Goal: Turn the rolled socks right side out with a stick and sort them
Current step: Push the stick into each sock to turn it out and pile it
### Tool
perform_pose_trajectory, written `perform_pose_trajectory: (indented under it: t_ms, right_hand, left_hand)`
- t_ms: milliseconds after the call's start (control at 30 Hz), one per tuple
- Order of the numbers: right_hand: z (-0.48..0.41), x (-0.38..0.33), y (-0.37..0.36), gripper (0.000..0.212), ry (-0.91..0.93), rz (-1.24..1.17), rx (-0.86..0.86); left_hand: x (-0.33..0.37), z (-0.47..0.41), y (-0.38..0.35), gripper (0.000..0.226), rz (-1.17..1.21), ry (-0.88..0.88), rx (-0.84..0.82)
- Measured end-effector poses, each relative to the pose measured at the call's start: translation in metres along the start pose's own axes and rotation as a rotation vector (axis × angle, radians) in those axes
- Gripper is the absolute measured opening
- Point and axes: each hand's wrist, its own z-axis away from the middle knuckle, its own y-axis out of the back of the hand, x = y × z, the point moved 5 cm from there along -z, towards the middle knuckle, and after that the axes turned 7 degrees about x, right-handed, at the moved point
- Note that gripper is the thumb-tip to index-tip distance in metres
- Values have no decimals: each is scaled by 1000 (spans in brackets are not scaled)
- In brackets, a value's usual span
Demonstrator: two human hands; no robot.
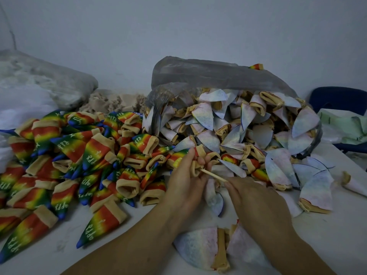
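Observation:
My left hand (186, 179) grips a sock (196, 155) by its tan cuff, rainbow fabric showing at its top. My right hand (256, 199) pinches the near end of a thin wooden stick (213, 175), whose far end is pushed into the sock's cuff. A pile of rainbow socks (75, 163), right side out with white lettering, covers the table's left half. Pale inside-out socks (238, 128) spill from a grey plastic bag (214, 76) at centre right. More pale inside-out socks (200, 247) lie just below my hands.
A white table (337, 235) carries everything. At back left lie a clear plastic bag (39, 80) and beige fabric (115, 102). A blue chair (341, 98) and green-printed plastic (345, 126) sit at the right edge. A lone pale sock (353, 183) rests far right.

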Motion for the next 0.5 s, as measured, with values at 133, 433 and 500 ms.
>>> perform_pose_trajectory:
  t_ms: [133, 433, 500]
  right_hand:
    - [4, 0, -2, 33, -16, -40, 58]
    - [2, -6, 3, 54, 36, -154, -8]
    - [2, -2, 4, 58, 48, -116, -11]
  left_hand:
    - [-3, 2, -2, 43, 3, 0, 24]
    - [2, 9, -8, 49, -74, -4, -216]
    - [-1, 6, -5, 51, -123, -6, -180]
